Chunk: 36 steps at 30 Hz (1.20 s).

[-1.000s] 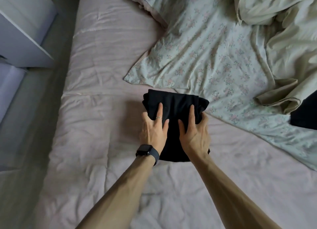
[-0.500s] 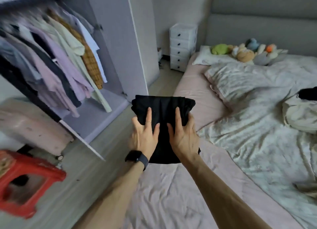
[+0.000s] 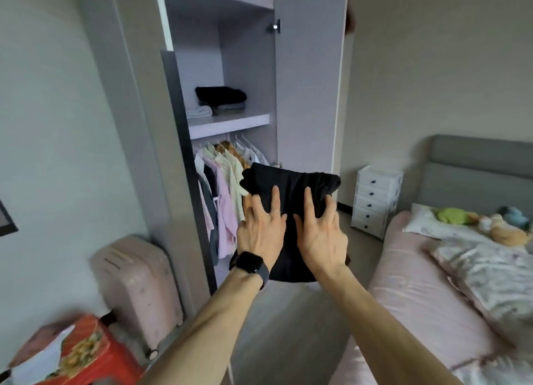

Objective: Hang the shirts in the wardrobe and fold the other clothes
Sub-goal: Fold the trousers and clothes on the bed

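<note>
A folded black garment is held up in the air in front of the open wardrobe. My left hand grips its left side, fingers spread on top and thumb hidden beneath. My right hand grips its right side the same way. A stack of folded clothes, black on top, lies on the wardrobe shelf. Below the shelf, several shirts hang on a rail.
The wardrobe's right door stands open. A pink suitcase and a red stool stand at lower left. The bed with soft toys lies to the right, and a white drawer unit stands beside it.
Both hands lifted the folded black garment off the bed and carried it leftward. The view swung from the bed up to the open wardrobe.
</note>
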Available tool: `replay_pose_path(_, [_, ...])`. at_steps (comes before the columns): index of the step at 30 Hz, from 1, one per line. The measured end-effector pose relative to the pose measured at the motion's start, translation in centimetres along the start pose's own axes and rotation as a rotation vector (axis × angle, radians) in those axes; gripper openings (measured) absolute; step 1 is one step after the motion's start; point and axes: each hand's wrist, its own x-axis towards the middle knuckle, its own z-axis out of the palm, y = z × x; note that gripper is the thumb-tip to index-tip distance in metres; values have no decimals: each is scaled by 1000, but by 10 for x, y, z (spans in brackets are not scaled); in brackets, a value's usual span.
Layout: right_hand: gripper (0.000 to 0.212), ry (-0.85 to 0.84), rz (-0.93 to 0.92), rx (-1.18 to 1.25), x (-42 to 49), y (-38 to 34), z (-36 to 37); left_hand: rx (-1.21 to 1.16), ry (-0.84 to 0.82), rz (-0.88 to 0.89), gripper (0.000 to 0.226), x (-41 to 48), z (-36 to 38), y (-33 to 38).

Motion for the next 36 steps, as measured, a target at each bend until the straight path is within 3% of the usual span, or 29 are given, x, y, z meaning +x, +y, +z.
replay_pose_path(6, [63, 68, -30, -22, 66, -59, 22, -49, 62, -6, 69, 74, 16, -59])
replay_pose_path(19, [61, 276, -38, -5, 238, -63, 52, -29, 284, 71, 63, 246, 55, -66])
replay_pose_path(29, [60, 270, -152, 142, 469, -28, 194, 21, 222, -65, 61, 446, 205, -76])
replay_pose_path(36, [60, 165, -298, 208, 610, -58, 295, 96, 161, -234, 61, 563, 285, -131])
